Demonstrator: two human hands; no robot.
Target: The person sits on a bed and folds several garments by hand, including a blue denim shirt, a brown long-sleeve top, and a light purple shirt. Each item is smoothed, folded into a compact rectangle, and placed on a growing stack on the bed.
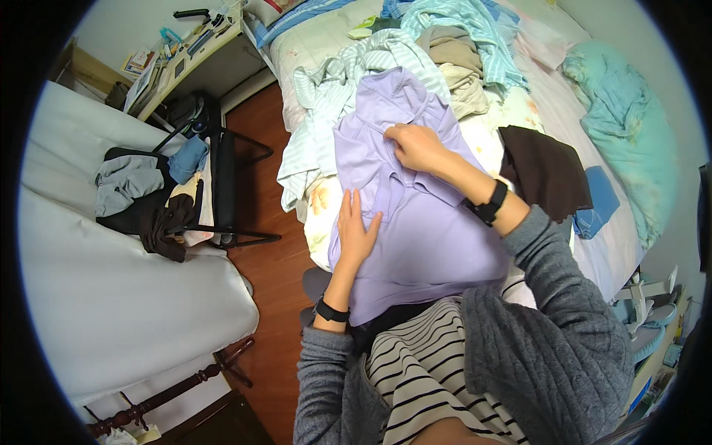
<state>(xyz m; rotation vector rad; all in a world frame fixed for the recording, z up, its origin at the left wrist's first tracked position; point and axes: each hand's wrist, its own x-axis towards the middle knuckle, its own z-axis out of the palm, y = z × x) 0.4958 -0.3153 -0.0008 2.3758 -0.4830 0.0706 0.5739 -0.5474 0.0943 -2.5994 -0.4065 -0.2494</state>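
Observation:
A lavender hooded garment (423, 239) lies spread over the bed's edge, its hood (392, 92) pointing away from me and its hem near my lap. My left hand (357, 228) rests flat on its left side, beside a folded-in sleeve (387, 192), thumb apart from the fingers. On the upper part, below the hood, is my right hand (417, 147) with its fingers curled down onto the fabric. Whether those fingers pinch the cloth is hidden. Both wrists wear black bands.
Rumpled striped cloth (311, 144), beige clothes (459, 67) and a dark brown folded garment (545, 169) surround it on the bed. A blue folded item (598, 203) and teal quilt (628, 133) lie right. Leftward are a clothes-laden black chair (223, 189) and a cluttered desk (206, 50).

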